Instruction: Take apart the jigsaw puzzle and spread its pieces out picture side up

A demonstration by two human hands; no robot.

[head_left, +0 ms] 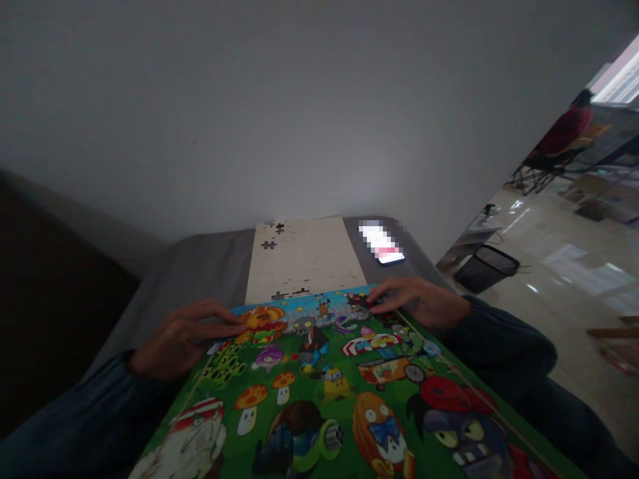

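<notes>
A colourful jigsaw puzzle (pixel 299 372) with cartoon plants and zombies on a green ground lies close in front of me, its far edge over the near end of a beige board. My left hand (pixel 187 332) rests at the far left corner, its fingers stretched out onto the picture. At the far right corner, my right hand (pixel 417 299) lays its fingertips on the puzzle's surface. Both thumbs are mostly hidden. The beige board (pixel 304 256) is plain, with several piece-shaped gaps along its left and near sides.
A lit phone (pixel 382 243) lies right of the beige board on the grey padded surface (pixel 210 266). A pale wall (pixel 299 120) rises directly behind. To the right, lower down, a black mesh bin (pixel 486 267) stands on a shiny tiled floor (pixel 564 266), with a red chair (pixel 566 133) farther off.
</notes>
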